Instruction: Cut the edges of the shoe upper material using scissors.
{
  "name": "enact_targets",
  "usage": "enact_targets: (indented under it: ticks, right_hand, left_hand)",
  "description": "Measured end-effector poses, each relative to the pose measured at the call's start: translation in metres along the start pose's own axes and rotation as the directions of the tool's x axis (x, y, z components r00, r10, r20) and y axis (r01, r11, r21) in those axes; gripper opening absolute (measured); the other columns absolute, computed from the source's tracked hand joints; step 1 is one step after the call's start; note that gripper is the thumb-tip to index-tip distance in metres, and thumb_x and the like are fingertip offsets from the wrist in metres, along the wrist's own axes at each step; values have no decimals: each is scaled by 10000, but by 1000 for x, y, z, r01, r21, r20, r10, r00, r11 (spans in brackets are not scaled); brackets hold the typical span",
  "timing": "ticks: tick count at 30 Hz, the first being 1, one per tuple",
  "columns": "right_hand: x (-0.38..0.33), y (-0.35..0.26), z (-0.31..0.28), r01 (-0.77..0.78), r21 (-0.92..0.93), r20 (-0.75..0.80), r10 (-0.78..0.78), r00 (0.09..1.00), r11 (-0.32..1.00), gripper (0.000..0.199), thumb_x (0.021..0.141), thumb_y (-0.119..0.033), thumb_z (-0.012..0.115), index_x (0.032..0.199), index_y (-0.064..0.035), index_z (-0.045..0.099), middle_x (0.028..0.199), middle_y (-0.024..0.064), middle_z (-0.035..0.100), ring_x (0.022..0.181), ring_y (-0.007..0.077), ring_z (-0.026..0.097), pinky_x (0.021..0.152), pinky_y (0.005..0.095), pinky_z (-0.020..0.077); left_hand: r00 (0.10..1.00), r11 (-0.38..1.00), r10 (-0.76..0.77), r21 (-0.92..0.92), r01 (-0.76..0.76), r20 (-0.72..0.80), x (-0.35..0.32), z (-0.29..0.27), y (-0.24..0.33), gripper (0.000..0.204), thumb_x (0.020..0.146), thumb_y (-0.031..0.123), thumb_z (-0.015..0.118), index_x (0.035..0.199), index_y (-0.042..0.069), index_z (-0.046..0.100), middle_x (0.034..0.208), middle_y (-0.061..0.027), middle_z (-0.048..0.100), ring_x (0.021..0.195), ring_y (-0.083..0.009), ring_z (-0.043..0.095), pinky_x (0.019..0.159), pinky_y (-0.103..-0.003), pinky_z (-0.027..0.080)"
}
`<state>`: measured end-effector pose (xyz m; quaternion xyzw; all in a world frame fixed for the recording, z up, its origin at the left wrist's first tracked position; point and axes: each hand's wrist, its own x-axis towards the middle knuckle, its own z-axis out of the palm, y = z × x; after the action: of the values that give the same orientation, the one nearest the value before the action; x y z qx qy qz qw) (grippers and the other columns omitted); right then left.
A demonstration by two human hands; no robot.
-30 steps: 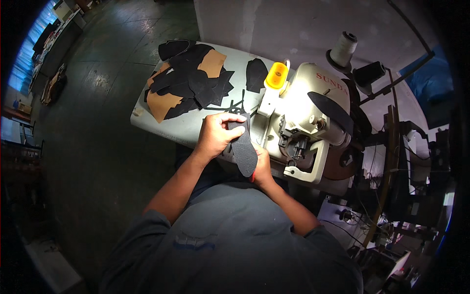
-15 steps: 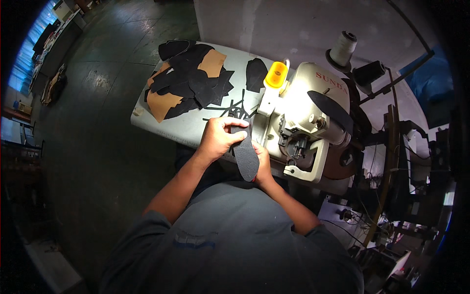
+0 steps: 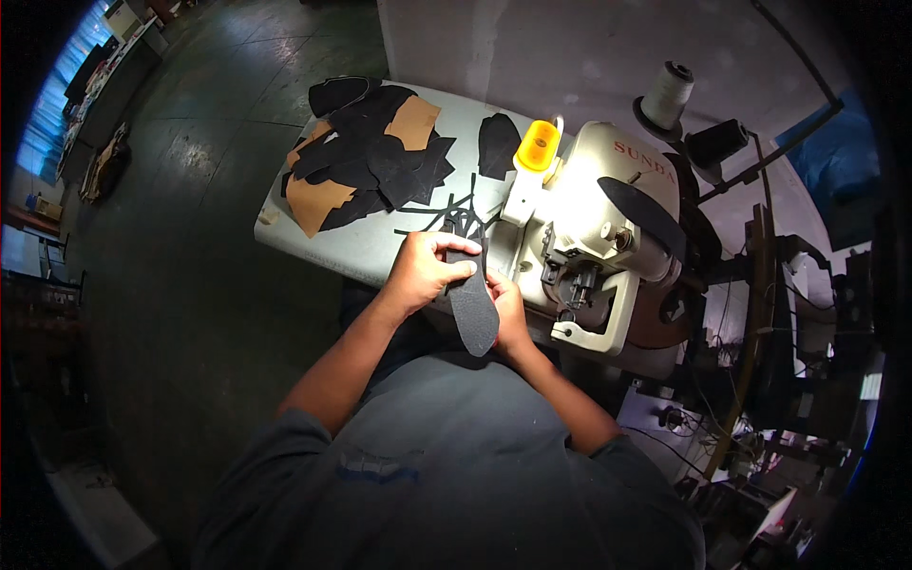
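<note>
My left hand (image 3: 423, 271) pinches a black shoe insole (image 3: 473, 318) between thumb and fingers at its upper part. The insole's rounded end points down toward my body. At the insole's right edge, my right hand (image 3: 506, 312) is closed, with its fingers partly hidden. Small bits of red show by that hand, but the thing they belong to cannot be made out. Just beyond my hands, thin black strips (image 3: 461, 217) lie tangled on the white table (image 3: 361, 249). To the right stands a cream sewing machine (image 3: 584, 180), with another black insole-shaped piece (image 3: 638, 211) resting on it.
A heap of black and tan cut pieces (image 3: 370, 157) covers the table's left part. Near the yellow lamp (image 3: 538, 145) lies a separate black piece (image 3: 497, 145). White (image 3: 668, 95) and black (image 3: 717, 141) thread cones stand behind the machine. A wall (image 3: 532, 57) rises beyond the table.
The insole has tilted slightly, its lower end shifting left and down a little. My right hand's fingertips have come up along its right edge. The left hand keeps its pinch.
</note>
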<state>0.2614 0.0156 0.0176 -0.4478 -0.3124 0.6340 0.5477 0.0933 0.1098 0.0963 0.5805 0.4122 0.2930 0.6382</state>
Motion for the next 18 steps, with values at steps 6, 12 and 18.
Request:
enact_targets:
  ticks: [6,12,18]
  right_hand:
    - [47,4,1,62,-37,77,-59,995,997,369,964,-37,756,1320,33,693,1162,73,772,993,117,729,886,270,582]
    - [114,-4,24,59,-67,-16,-61,998,996,173,1025,-53,608,1105,26,739,906,54,755,758,124,698,641,279,552]
    - [89,-20,50,-180,-42,-133,173,976,983,106,1041,-137,633,990,-45,641,685,32,622,487,110,565,383,293,446]
  left_hand:
    - [993,995,59,-72,-66,-104,26,-18,-13,268,853,-10,820,1121,-19,809,1051,-75,798,916,-115,723,869,-271,580]
    - [985,991,-37,-130,15,-169,96,-62,-26,286,839,-13,808,1125,-27,802,1057,-106,791,961,-153,728,902,-299,569]
    - [893,912,127,-304,-277,-432,94,-86,-36,293,859,-25,799,1147,1,748,1038,-75,754,961,-164,712,886,-318,566]
